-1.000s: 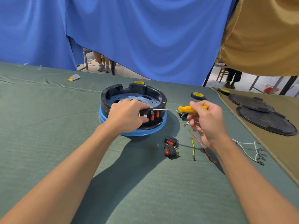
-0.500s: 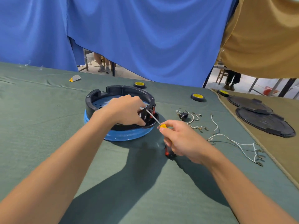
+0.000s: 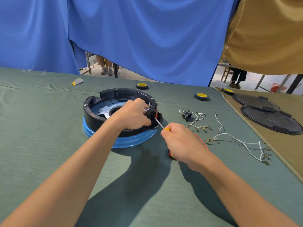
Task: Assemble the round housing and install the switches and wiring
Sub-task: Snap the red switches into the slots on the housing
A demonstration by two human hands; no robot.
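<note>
Fingers [image 3: 142, 104] of the left hand [image 3: 131, 114] curl over the right rim of the round housing [image 3: 114, 93], bracing it beside the red switches [image 3: 156, 114]. The right hand [image 3: 180, 142] grips a yellow screwdriver [image 3: 166, 129], its tip at those switches. Loose wiring [image 3: 237, 140] lies right of the housing, on the worktop [image 3: 41, 128].

housing [image 3: 114, 94] rotated, switches [image 3: 156, 114] face right | screwdriver [image 3: 159, 124] re-angled from below

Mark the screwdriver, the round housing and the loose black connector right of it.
screwdriver [image 3: 158, 123]: head view, metal shaft.
round housing [image 3: 88, 115]: head view, black left outer wall.
black connector [image 3: 186, 115]: head view, its black body.
</note>
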